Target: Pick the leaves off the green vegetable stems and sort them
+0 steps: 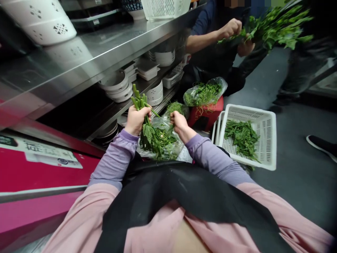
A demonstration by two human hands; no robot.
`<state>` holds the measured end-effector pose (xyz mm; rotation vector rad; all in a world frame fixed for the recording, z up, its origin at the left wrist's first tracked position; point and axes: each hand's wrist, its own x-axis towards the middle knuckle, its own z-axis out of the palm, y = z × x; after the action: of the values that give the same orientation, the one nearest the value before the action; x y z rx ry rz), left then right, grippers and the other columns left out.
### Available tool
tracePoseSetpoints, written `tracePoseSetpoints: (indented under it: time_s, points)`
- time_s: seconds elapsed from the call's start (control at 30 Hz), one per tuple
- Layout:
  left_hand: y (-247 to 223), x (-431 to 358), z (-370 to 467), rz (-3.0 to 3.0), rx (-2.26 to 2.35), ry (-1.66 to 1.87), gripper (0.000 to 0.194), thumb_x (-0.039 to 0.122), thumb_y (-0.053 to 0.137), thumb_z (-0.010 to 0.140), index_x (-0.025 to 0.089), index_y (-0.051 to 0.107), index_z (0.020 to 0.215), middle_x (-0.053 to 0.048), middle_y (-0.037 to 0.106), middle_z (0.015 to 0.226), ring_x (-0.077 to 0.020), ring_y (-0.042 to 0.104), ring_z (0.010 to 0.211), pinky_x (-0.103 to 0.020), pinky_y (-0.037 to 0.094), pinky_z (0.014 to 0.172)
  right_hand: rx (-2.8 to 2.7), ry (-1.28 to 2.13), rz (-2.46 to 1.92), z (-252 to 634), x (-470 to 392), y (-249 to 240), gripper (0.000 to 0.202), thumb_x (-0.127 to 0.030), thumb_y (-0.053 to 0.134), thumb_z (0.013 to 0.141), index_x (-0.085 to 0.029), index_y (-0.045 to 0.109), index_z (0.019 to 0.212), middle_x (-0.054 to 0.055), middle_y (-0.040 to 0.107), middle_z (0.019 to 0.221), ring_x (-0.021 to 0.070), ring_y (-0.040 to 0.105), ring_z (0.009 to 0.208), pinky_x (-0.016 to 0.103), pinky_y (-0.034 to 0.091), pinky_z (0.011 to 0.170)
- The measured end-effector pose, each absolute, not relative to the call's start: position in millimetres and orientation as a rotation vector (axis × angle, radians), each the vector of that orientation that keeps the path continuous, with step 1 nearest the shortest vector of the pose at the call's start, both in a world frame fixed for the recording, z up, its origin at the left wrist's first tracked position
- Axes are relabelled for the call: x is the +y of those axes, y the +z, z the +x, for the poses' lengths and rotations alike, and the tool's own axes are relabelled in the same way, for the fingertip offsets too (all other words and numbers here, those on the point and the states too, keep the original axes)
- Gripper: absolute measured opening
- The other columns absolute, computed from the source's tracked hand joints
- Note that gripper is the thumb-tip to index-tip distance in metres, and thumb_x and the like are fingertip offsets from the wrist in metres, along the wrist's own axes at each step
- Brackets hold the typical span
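My left hand (136,119) is closed round a bunch of leafy green stems (149,135), cut ends up and leaves hanging down. To its right my right hand (179,122) is pinched, with a bit of green leaf showing under the fingers. One stem slants from the bunch toward that hand; whether the two meet I cannot tell. Beneath both hands lies an open clear plastic bag (180,146) with loose greens in it. A white slotted basket (268,140) with picked leaves (242,135) stands on the floor to the right.
A red stool (207,114) bears another bag of greens (204,94). Across from me a person's hands (233,30) hold a large leafy bunch (279,26). Steel shelves (113,49) with white bowls (118,86) run along the left. A shoe (322,146) is at the far right.
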<state>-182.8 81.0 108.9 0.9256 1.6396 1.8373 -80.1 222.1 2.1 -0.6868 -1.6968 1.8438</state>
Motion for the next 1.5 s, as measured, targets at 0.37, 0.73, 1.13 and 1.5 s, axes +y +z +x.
tracePoseSetpoints:
  time_s: [0.37,0.73,1.13,1.5]
  points:
    - [42.2,98.8,-253.6,0.631,2.023,1.52,0.019,0.012,0.063,0.052,0.011,0.06,0.071,0.0,0.056,0.053,-0.0112,0.05,0.044,-0.025,0.044,0.046,-1.247,2.009,-0.655,-40.8,267.3,-14.8,0.035,-0.047,0.062,0.072,-0.02,0.052,0.092,-0.002,0.059,0.067,0.0124,0.059,0.061,0.025,0.045,0.057]
    - [55.3,94.4,-256.5,0.467,1.733,1.582,0.023,0.021,0.074,0.056,0.012,0.058,0.069,-0.002,0.056,0.053,-0.0155,0.054,0.043,-0.03,0.047,0.045,-1.464,1.574,-0.621,-22.0,277.3,45.7,0.024,-0.041,0.057,0.077,-0.019,0.05,0.082,-0.007,0.039,0.054,0.0044,0.034,0.043,0.02,0.037,0.05]
    - [89.5,91.3,-215.7,0.687,1.454,1.626,0.026,0.023,0.076,0.056,0.011,0.056,0.068,0.0,0.055,0.05,-0.0127,0.053,0.043,-0.026,0.046,0.044,-2.171,1.851,-0.544,-76.1,184.7,26.5,0.025,-0.034,0.062,0.069,-0.01,0.063,0.076,-0.007,0.038,0.045,0.0041,0.03,0.043,0.019,0.024,0.044]
    - [110.7,85.3,-234.0,0.567,1.37,1.561,0.023,0.021,0.072,0.062,0.011,0.053,0.072,0.001,0.054,0.054,-0.0061,0.046,0.039,-0.021,0.04,0.04,-1.83,2.662,-0.242,-36.6,229.4,41.4,0.024,-0.029,0.061,0.073,-0.006,0.06,0.078,0.003,0.059,0.058,0.0067,0.051,0.045,0.015,0.04,0.04]
